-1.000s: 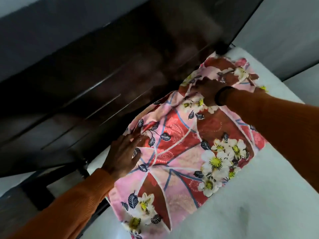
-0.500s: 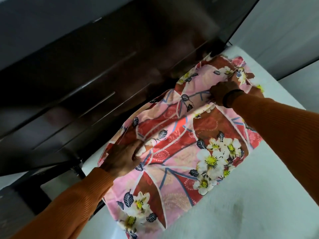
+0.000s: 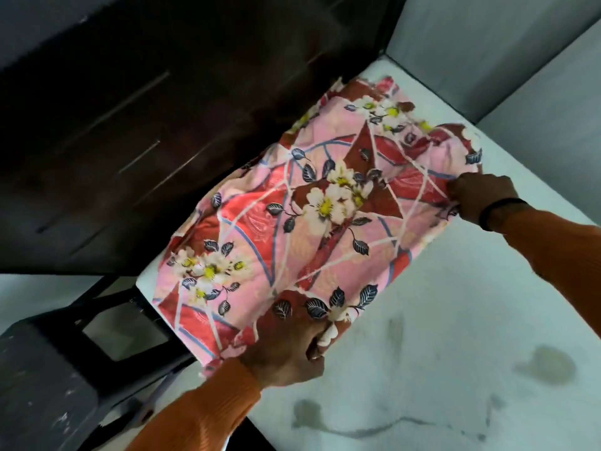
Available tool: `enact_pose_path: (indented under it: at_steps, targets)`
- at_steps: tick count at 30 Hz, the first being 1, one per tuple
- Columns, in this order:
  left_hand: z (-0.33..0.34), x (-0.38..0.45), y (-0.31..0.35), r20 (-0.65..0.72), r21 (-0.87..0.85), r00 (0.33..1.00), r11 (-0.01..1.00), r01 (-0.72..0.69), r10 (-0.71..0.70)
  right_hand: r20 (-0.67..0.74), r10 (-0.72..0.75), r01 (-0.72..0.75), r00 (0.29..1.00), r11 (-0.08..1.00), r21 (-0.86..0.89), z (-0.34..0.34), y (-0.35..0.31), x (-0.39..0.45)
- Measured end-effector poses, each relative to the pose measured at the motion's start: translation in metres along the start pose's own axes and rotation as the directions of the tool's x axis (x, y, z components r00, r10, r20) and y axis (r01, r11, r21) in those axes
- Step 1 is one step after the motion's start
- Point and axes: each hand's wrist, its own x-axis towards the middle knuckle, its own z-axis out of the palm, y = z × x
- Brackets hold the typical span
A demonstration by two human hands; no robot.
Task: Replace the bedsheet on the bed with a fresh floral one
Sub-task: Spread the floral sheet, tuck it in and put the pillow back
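Both of my hands have come off the edge by the headboard (image 3: 162, 125) and shifted to the near side; my left hand (image 3: 286, 349) grips the near corner of the floral sheet (image 3: 309, 222), my right hand (image 3: 481, 196) pinches its far edge; the sheet lies folded on the bare, stained mattress (image 3: 455, 353); the old sheet looks already off, I judge; unfolding, spreading and tucking remain; no containers in view.
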Motion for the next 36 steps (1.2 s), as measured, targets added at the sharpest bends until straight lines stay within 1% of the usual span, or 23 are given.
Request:
enact_pose_path:
  at_steps: [2,3,6,8,10,11,14,15,17,19,20,21,22,24,25,26,27,28,30,31,33,34,36]
  targets:
    - [0.036,-0.002,0.024,0.031,0.101,0.998,0.994,0.043,-0.046,-0.007,0.018,-0.018,1.000,1.000,0.008,0.028,0.023,-0.027]
    - [0.054,-0.004,0.039,0.059,0.085,0.996,0.995,0.056,-0.061,-0.018,0.034,-0.033,0.999,0.999,0.021,0.046,0.036,-0.042]
    - [0.108,-0.009,0.081,0.147,-0.152,0.987,0.985,0.081,-0.059,-0.087,0.097,-0.086,0.991,0.989,0.123,0.101,0.068,-0.085]
    - [0.140,-0.011,0.099,0.239,-0.266,0.968,0.954,0.137,-0.072,-0.090,0.188,-0.166,0.978,0.964,0.206,0.137,0.082,-0.107]
    - [0.173,-0.015,0.119,0.318,-0.310,0.946,0.936,0.166,-0.063,-0.018,0.292,-0.275,0.956,0.919,0.283,0.167,0.092,-0.123]
    - [0.188,-0.017,0.130,0.346,-0.294,0.936,0.939,0.180,-0.071,0.038,0.338,-0.332,0.940,0.886,0.322,0.183,0.096,-0.130]
    - [0.223,-0.017,0.147,0.359,-0.037,0.902,0.962,0.269,-0.239,0.150,0.478,-0.488,0.866,0.739,0.465,0.222,0.110,-0.145]
    - [0.232,-0.015,0.147,0.368,-0.011,0.890,0.956,0.294,-0.269,0.189,0.501,-0.520,0.844,0.683,0.513,0.233,0.114,-0.147]
    - [0.237,-0.009,0.139,0.468,-0.120,0.851,0.937,0.330,-0.240,0.280,0.481,-0.543,0.831,0.591,0.597,0.263,0.121,-0.143]
    - [0.236,-0.008,0.127,0.543,-0.174,0.812,0.917,0.358,-0.214,0.391,0.435,-0.573,0.811,0.452,0.684,0.305,0.134,-0.130]
    - [0.234,-0.007,0.120,0.563,-0.179,0.798,0.910,0.374,-0.217,0.450,0.427,-0.596,0.784,0.318,0.737,0.299,0.132,-0.132]
    - [0.232,-0.007,0.113,0.542,-0.199,0.808,0.899,0.390,-0.231,0.508,0.406,-0.602,0.759,0.143,0.786,0.288,0.129,-0.138]
    - [0.228,-0.007,0.105,0.478,-0.243,0.843,0.886,0.396,-0.246,0.547,0.380,-0.586,0.746,-0.015,0.810,0.273,0.125,-0.144]
    - [0.219,-0.006,0.085,0.198,-0.334,0.935,0.877,0.345,-0.293,0.594,0.335,-0.505,0.732,-0.319,0.802,0.271,0.128,-0.136]
    - [0.213,-0.003,0.070,0.033,-0.310,0.938,0.889,0.338,-0.345,0.629,0.317,-0.478,0.710,-0.440,0.760,0.276,0.129,-0.131]
    - [0.201,0.001,0.054,-0.147,-0.224,0.911,0.910,0.348,-0.385,0.649,0.289,-0.444,0.704,-0.534,0.720,0.278,0.130,-0.125]
    - [0.186,0.006,0.038,-0.317,-0.093,0.859,0.915,0.392,-0.401,0.650,0.241,-0.437,0.721,-0.569,0.696,0.288,0.136,-0.114]
    - [0.171,0.012,0.022,-0.445,0.024,0.802,0.890,0.456,-0.399,0.615,0.197,-0.413,0.764,-0.583,0.700,0.298,0.142,-0.102]
    - [0.135,0.023,-0.004,-0.537,0.084,0.713,0.813,0.576,-0.450,0.549,0.208,-0.348,0.809,-0.583,0.734,0.286,0.147,-0.090]
    - [0.121,0.028,-0.018,-0.521,0.064,0.687,0.780,0.622,-0.506,0.510,0.263,-0.301,0.819,-0.560,0.772,0.273,0.151,-0.091]
    - [0.101,0.034,-0.040,-0.401,0.040,0.673,0.723,0.690,-0.621,0.472,0.410,-0.259,0.781,-0.476,0.841,0.260,0.158,-0.099]
    - [0.097,0.036,-0.048,-0.342,0.044,0.689,0.722,0.691,-0.639,0.471,0.449,-0.272,0.759,-0.439,0.856,0.261,0.162,-0.104]
    - [0.095,0.037,-0.057,-0.238,0.071,0.736,0.744,0.664,-0.634,0.520,0.525,-0.392,0.674,-0.342,0.854,0.286,0.176,-0.110]
